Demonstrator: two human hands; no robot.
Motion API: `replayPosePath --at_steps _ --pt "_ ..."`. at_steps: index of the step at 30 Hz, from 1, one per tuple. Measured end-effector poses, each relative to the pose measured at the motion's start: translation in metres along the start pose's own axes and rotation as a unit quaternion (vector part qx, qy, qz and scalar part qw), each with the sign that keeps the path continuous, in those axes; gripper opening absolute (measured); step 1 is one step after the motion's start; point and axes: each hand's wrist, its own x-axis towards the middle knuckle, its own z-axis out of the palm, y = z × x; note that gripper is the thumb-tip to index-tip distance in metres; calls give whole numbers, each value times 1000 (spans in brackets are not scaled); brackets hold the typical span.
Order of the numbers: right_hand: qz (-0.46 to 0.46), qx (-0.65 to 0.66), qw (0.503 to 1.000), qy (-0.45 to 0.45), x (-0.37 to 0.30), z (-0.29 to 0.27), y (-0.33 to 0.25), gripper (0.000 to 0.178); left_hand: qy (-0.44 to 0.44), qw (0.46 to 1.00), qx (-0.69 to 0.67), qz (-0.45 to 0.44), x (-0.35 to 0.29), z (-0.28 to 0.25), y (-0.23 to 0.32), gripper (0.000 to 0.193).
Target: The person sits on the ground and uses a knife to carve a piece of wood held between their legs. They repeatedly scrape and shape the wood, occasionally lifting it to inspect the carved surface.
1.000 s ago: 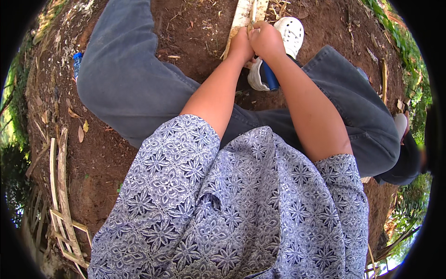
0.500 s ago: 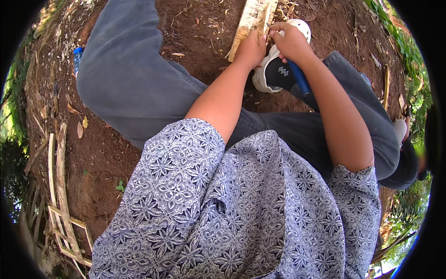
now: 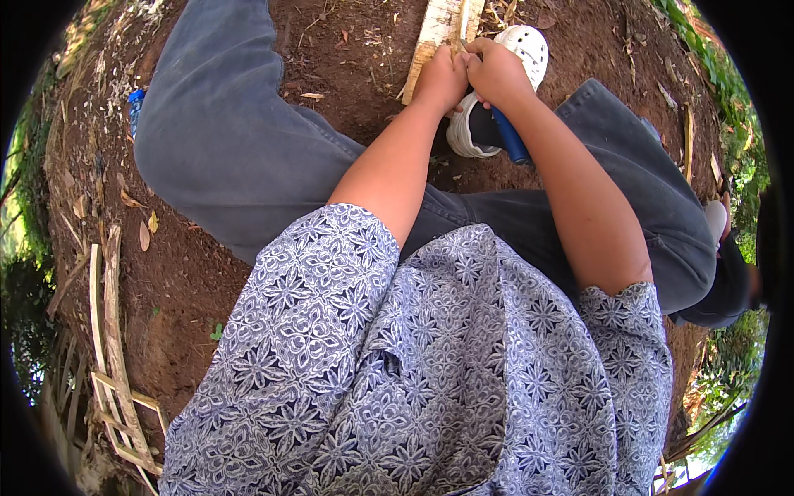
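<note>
Close together at the top centre, my two hands work over a pale wooden board (image 3: 428, 48) lying on the soil. My left hand (image 3: 441, 81) is closed on a thin wood strip (image 3: 464, 18), which runs away from me above the board. My right hand (image 3: 499, 73) is wrapped round a blue-handled knife (image 3: 510, 139); its handle sticks out back under my right wrist. The blade is mostly hidden between the hands, where it meets the strip. Just right of the hands is my foot in a white clog (image 3: 527, 51).
A ladder-like frame of wood strips (image 3: 114, 355) lies at lower left. A blue bottle (image 3: 136, 107) stands beyond my left knee. Dry leaves and wood chips litter the brown soil (image 3: 339, 62). Part of another person (image 3: 718, 285) shows at the right edge.
My right hand has drawn back toward me and left with the knife, up against my left hand. The strip's far end now stands more upright in view.
</note>
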Motion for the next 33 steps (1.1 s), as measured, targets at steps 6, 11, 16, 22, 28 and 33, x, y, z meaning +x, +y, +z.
replayPosePath --at_steps 6,11,16,22,28,33 --pt "-87 -47 988 116 39 21 27 33 -4 999 25 -27 -2 1 9 31" --pt "-67 -62 986 141 42 22 14 31 -3 999 5 -37 -2 -2 10 31" --pt "0 35 982 185 87 -33 12 32 18 998 48 22 6 5 -7 32" --pt "-18 12 997 -75 27 -51 4 36 37 999 30 7 -2 3 6 32" --pt "-16 -5 999 -52 9 -25 1 32 35 999 24 0 -3 5 8 34" --pt "-28 -24 999 -11 14 -13 1 35 16 999 11 -29 -2 1 10 35"
